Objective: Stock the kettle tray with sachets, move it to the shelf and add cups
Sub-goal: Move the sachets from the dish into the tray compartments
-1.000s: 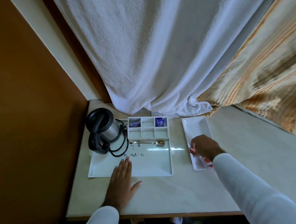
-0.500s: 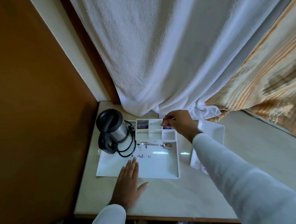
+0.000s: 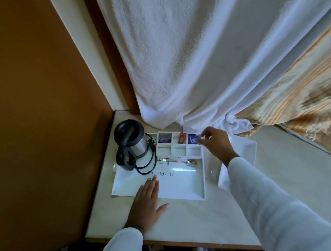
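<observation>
A white kettle tray (image 3: pixel 183 187) lies on the pale table, with a steel and black kettle (image 3: pixel 132 144) at its back left. Its back compartments hold a blue sachet (image 3: pixel 164 139) on the left, a red sachet (image 3: pixel 182 138) in the middle and a blue sachet (image 3: pixel 192 138) on the right. A spoon (image 3: pixel 182 161) lies in the slot below them. My right hand (image 3: pixel 216 143) hovers just right of the back right compartment, fingers apart, empty. My left hand (image 3: pixel 145 201) rests flat on the tray's front edge.
A white dish (image 3: pixel 246 150) stands right of the tray, mostly hidden by my right arm. A white towel (image 3: pixel 196 66) and a striped orange cloth (image 3: pixel 298 107) hang down at the back. A brown wall (image 3: pixel 35 113) closes the left side. The table's front edge (image 3: pixel 186 242) is near.
My right hand took a red sachet from the dish, carried it to the tray's back compartments and let it go in the middle one. The left hand stayed flat.
</observation>
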